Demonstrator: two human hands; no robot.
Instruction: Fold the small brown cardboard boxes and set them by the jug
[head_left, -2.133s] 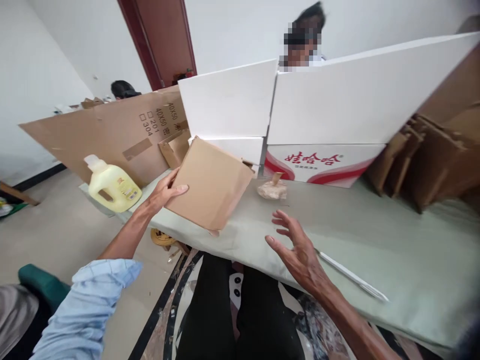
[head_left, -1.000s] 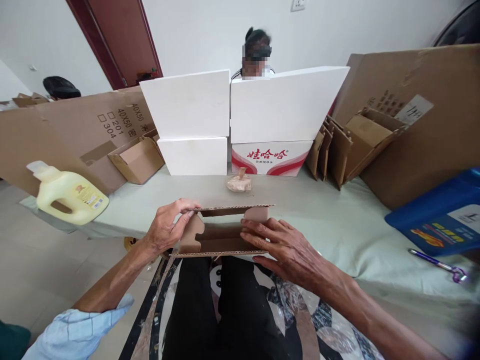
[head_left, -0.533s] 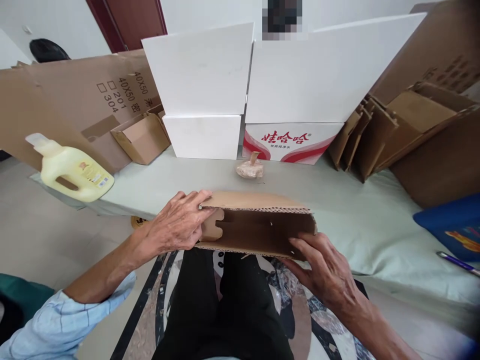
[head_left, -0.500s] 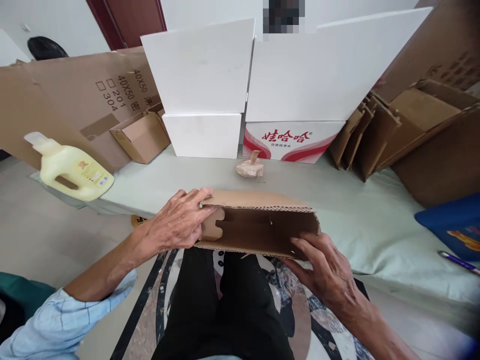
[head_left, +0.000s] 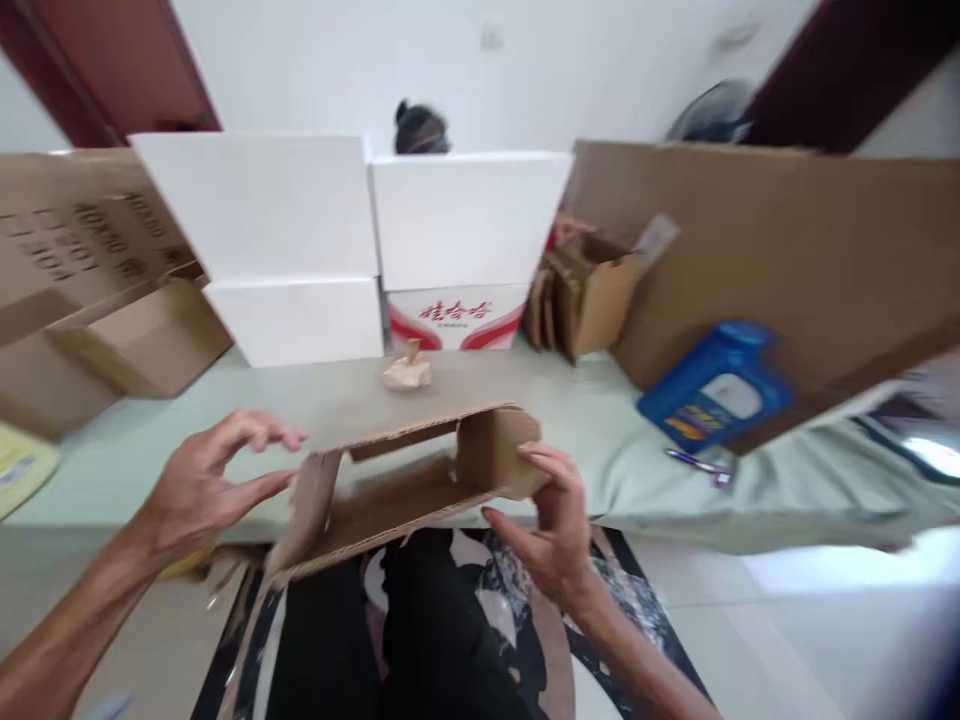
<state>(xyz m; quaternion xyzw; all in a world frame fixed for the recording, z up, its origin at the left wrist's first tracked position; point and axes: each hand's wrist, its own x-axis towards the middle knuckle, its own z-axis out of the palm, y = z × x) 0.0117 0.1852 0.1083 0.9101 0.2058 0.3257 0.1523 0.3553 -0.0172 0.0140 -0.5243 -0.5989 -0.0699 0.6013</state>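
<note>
A small brown cardboard box (head_left: 397,510) is tilted over the table's front edge, its open side facing me. Fingers and thumb of my right hand (head_left: 551,520) grip the box's right end. My left hand (head_left: 214,480) is just off the left end, thumb and fingers spread apart with nothing between them. Beyond the box, a small clear bag of pale stuff (head_left: 409,374) with a brown piece sticking up lies on the pale green cloth (head_left: 315,400).
White boxes (head_left: 300,320) and a red-printed box (head_left: 457,315) form a wall behind. Folded cartons (head_left: 600,300), a blue jug (head_left: 720,390) and a pen (head_left: 697,462) are at right. A yellow jug (head_left: 22,470) is at left. A person's head (head_left: 421,130) shows behind.
My left hand has let go of the box and opened. The box has turned, its left end now lower and nearer me. My view has swung to the right.
</note>
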